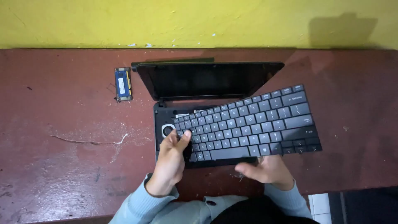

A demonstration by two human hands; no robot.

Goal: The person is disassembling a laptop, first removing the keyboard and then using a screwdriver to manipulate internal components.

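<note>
- My right hand (267, 169), nearest me, is under the near edge of the black keyboard (248, 124), fingers curled against it from below.
- My left hand (171, 159) clamps the keyboard's left end, thumb on the keys.
- The keyboard is lifted askew above the open black laptop (207, 81), its right end swung far and right.
- Farther left on the red-brown table (62, 124) lies a small blue memory module (123, 84) with a white label.
- Beyond stands a yellow wall (166, 20).
</note>
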